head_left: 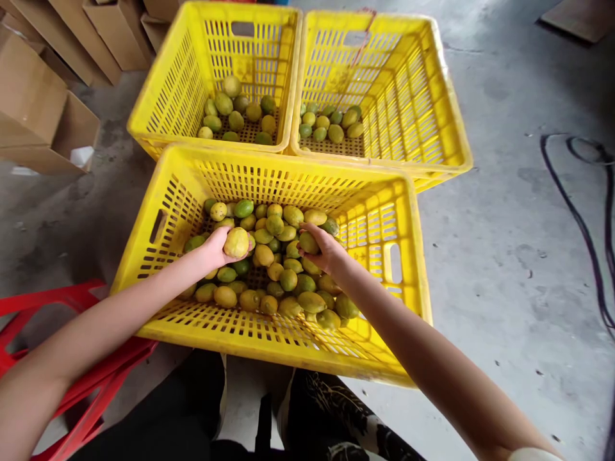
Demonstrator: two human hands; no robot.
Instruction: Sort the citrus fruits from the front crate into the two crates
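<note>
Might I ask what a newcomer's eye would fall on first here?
Probably the near yellow plastic crate, holding many yellow-green oval fruits. Over them, the left hand holds a yellow fruit, the right hand a greener one. Two yellow plastic crates stand side by side beyond.

Free room above the fruit (264, 255), crate walls (230, 338) around

Your left hand (223, 248) grips yellow fruit (236, 242), your right hand (327, 248) greener fruit (308, 242), both over loose fruits (288, 280) in near crate (283, 360). Far left crate (163, 86) and far right crate (451, 109) hold fewer. Cardboard boxes (29, 89) at upper left; black cable (609, 221) lies on grey floor (500, 256) at right.
</note>
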